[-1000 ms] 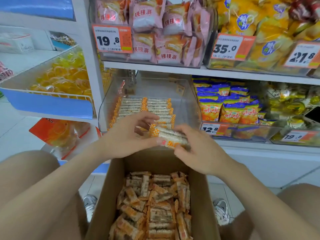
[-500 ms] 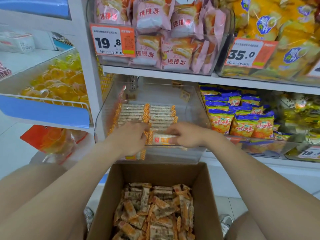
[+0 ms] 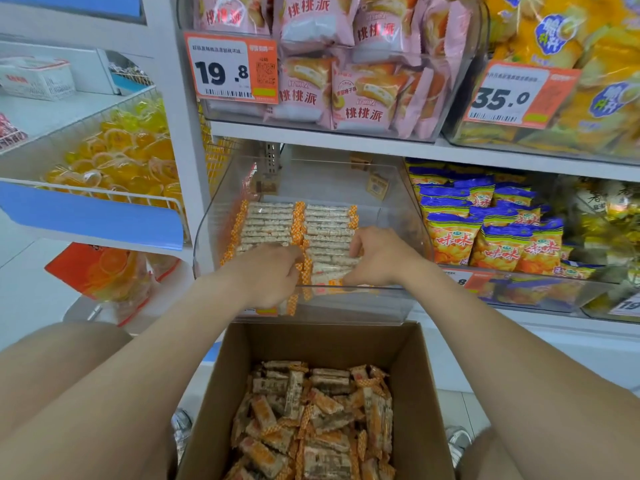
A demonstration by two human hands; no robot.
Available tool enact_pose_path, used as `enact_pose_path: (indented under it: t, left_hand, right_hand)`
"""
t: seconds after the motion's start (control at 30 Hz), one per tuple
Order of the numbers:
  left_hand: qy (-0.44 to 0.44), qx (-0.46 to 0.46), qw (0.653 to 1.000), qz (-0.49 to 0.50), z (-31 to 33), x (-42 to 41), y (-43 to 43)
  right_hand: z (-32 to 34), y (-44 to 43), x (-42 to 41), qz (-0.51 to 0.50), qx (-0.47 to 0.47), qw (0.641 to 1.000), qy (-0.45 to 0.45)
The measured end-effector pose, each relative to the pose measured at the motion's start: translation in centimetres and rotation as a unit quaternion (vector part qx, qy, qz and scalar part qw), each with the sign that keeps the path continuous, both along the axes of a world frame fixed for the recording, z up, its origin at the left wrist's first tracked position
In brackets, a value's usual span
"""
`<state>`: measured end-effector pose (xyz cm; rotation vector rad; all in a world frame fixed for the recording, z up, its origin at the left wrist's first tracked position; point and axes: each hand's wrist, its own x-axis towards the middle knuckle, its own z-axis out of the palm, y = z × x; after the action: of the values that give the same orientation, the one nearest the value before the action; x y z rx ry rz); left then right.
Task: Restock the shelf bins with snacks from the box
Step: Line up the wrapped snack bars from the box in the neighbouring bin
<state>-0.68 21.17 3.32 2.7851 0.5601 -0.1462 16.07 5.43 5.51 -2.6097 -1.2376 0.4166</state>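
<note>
We hold snack bars in the clear bin with both hands.
Our left hand and right hand curl their fingers round opposite ends of a few bars held between them. Just beyond our fingertips lie two tidy rows; below our wrists, the cardboard box holds loose bars.

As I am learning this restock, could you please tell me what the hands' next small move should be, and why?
Probably press the bars flush and let go. The left hand and right hand grip them at the near end of the right row in the bin, where they seem lined up with it, and the box holds many more.
</note>
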Motion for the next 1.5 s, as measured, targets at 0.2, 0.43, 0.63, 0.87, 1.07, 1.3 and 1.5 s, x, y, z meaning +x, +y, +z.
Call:
enact_pose_path:
  t: [0.2, 0.43, 0.63, 0.87, 1.07, 1.3, 1.5]
  left_hand:
    - [-0.003, -0.011, 1.000, -0.014, 0.2, 0.2, -0.5]
    - [0.004, -0.008, 0.999, -0.030, 0.8, 0.4, -0.8]
    - [-0.114, 0.017, 0.993, 0.001, 1.4, -0.8, -1.2]
    - [-0.323, 0.026, 0.946, -0.029, 1.9, -4.8, -7.0]
    - [0.050, 0.049, 0.984, -0.166, -4.8, -6.6, -10.4]
    - [0.226, 0.000, 0.964, -0.142, -15.3, -5.4, -9.7]
    - [0.176, 0.010, 0.984, 0.008, -22.7, -5.2, -7.7]
  right_hand:
    - [-0.6, 0.0, -0.4, 0.007, 0.002, 1.000, -0.022]
    - [-0.5, 1.0, 0.0, -0.059, -0.059, 0.994, 0.074]
    - [2.7, -1.4, -2.1, -0.040, -0.016, 0.999, -0.007]
    - [3.3, -7.8, -9.0, 0.101, 0.132, 0.986, 0.027]
    - [-5.2, -10.8, -10.7, 0.184, -0.191, 0.962, 0.060]
    - [-16.4, -10.2, -11.1, 0.144, -0.231, 0.957, 0.099]
    - [-23.4, -10.1, -10.5, 0.040, -0.226, 0.963, 0.139]
